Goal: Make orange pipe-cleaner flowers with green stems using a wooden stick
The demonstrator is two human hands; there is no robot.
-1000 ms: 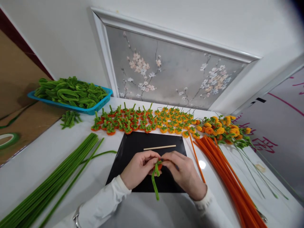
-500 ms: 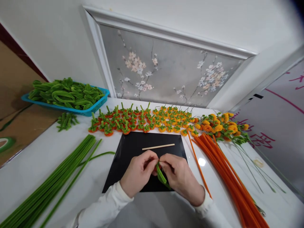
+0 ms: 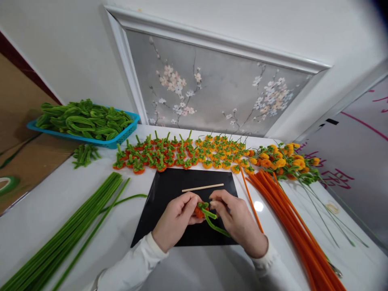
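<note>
Over the black mat, my left hand [image 3: 177,220] is closed on a small orange pipe-cleaner pumpkin [image 3: 199,211]. Green pipe-cleaner loops sit on its top, and two green ends, one short and one long, stick out toward the right. Part of the pumpkin is hidden by my left fingers. My right hand [image 3: 238,222] hovers just right of it, fingers curled, with thumb and forefinger tips slightly apart near the green loops and nothing visible between them. Beyond both hands a thin wooden stick [image 3: 202,188] lies on the black mat [image 3: 163,182].
Rows of finished orange pumpkins [image 3: 160,163] and yellow ones [image 3: 216,163] line the back. Green pipe cleaners [image 3: 72,226] lie left, orange pipe cleaners [image 3: 291,226] right. A blue basket [image 3: 121,139] of green pieces stands back left; yellow-orange flowers [image 3: 279,161] lie back right.
My right hand has moved away to the right from the pumpkin. The pumpkin has turned, so its green top shows and the green ends point right. My left hand keeps its hold.
</note>
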